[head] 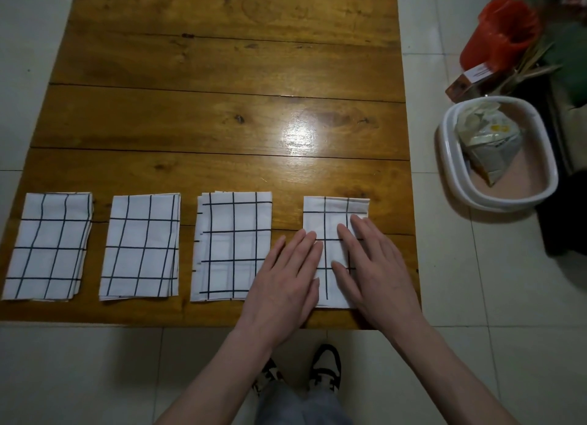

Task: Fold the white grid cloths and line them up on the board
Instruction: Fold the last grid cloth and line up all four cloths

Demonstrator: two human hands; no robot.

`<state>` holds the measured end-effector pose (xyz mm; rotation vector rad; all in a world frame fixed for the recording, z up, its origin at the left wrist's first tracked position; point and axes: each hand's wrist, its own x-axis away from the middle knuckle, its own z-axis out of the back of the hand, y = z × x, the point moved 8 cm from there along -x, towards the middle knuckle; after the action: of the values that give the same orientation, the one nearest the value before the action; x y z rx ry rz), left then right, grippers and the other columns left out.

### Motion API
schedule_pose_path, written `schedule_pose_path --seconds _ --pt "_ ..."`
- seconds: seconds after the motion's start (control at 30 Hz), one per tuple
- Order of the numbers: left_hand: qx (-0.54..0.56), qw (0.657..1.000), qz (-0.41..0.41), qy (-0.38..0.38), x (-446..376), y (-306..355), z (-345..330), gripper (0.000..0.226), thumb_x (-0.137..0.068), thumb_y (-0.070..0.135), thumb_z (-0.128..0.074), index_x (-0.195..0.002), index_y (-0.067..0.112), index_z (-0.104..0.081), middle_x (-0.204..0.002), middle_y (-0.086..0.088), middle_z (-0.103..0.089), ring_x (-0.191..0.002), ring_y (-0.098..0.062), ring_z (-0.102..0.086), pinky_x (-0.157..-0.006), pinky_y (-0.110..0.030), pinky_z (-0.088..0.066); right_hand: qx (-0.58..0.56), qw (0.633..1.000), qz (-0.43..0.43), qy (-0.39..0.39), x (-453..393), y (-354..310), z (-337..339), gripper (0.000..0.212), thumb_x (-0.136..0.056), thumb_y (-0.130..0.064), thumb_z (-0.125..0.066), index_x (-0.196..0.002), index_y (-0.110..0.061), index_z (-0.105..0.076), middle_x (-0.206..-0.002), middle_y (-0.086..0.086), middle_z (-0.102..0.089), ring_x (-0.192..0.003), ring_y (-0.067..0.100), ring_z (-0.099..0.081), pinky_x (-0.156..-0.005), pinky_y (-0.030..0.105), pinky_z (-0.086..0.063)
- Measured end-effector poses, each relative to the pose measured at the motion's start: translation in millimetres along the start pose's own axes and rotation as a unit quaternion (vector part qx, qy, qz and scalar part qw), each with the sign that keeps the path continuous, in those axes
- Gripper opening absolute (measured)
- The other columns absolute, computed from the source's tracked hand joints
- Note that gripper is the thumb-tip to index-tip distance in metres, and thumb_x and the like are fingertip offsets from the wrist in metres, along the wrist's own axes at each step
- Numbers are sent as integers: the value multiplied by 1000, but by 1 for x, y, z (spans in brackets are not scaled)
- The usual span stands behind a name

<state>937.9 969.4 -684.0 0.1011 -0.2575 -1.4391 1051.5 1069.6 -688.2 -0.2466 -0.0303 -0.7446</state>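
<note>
Glossy varnished wood board (222,75); matt white cloths (141,246); smooth plastic basin (451,157).

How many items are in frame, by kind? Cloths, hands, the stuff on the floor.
Folded grid cloths: 4, at and, in a row along the near edge of the wooden board
Hands: 2, left hand and right hand, both flat on the rightmost cloth
White tubs: 1
Red buckets: 1
Total: 8

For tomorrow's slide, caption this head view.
Both hands press flat the fourth folded grid cloth, completing a row on the wooden board.
</note>
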Motion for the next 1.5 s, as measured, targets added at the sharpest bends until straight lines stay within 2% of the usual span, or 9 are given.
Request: schedule_pose_path --seconds 0.3,0.43,0.57,0.7,0.8,0.9,1.03,1.3,1.5 --pt "41 999 15 24 4 -7 8 59 -104 32 -36 -159 9 -37 -166 -9 -36 -157 -21 -26 -126 -47 -28 -7 1000 -18 -7 -2 -12 -2 64 -107 -46 -48 -162 -20 -32 -169 8 -29 -158 24 -21 -126 41 -23" --pt "30 999 16 33 6 -5 9 59 -104 32 -36 -158 8 -38 -165 -11 -38 -156 -23 -29 -125 -47 -30 -7 1000 -19 -5 1 -11 -2 61 -107 -48 -43 -161 -21 -35 -168 7 -32 -157 24 -24 -125 44 -27" --pt "34 999 21 32 5 -4 9 60 -103 33 -34 -158 8 -39 -165 -11 -38 -155 -24 -29 -125 -47 -30 -1 1000 -24 -9 0 -9 -1 63 -105 -54 -38 -161 -25 -35 -168 4 -31 -157 21 -23 -126 43 -17" --pt "62 997 23 37 3 -6 12 59 -103 33 -38 -156 8 -41 -163 -11 -41 -155 -24 -29 -126 -47 -28 -5 1000 -25 -7 -2 -11 2 63 -104 -53 -38 -160 -24 -36 -168 5 -32 -157 22 -22 -126 45 -16" --pt "91 992 55 65 8 -14 19 54 -104 30 -47 -154 9 -44 -161 -10 -43 -154 -23 -32 -126 -46 -29 -2 1000 -31 -5 -3 -13 7 65 -102 -52 -41 -159 -23 -37 -168 6 -31 -158 23 -22 -126 47 -17" --pt "88 982 130 109 18 -32 32 51 -101 22 -59 -150 8 -49 -154 -12 -50 -146 -26 -43 -122 -47 -37 11 999 -35 10 -5 -17 15 65 -101 -46 -53 -159 -22 -38 -167 7 -32 -157 25 -24 -127 51 -19" --pt "57 968 216 113 31 -55 32 51 -100 17 -58 -150 8 -49 -151 -14 -51 -141 -28 -47 -117 -45 -42 6 1000 -10 21 -10 -30 18 66 -98 -35 -64 -158 -22 -40 -166 8 -36 -156 26 -27 -126 51 -25" --pt "20 972 218 83 37 -56 19 55 -98 21 -60 -151 10 -49 -153 -13 -51 -141 -28 -49 -116 -44 -43 -8 1000 16 -20 -13 -38 4 60 -102 -35 -54 -159 -24 -39 -167 8 -34 -154 27 -31 -120 44 -28" --pt "19 970 223 93 35 -53 22 52 -99 24 -54 -149 10 -50 -151 -12 -52 -140 -27 -50 -116 -42 -41 -5 1000 14 -25 -13 -38 3 61 -102 -35 -55 -159 -24 -38 -168 8 -33 -155 28 -30 -121 48 -31"
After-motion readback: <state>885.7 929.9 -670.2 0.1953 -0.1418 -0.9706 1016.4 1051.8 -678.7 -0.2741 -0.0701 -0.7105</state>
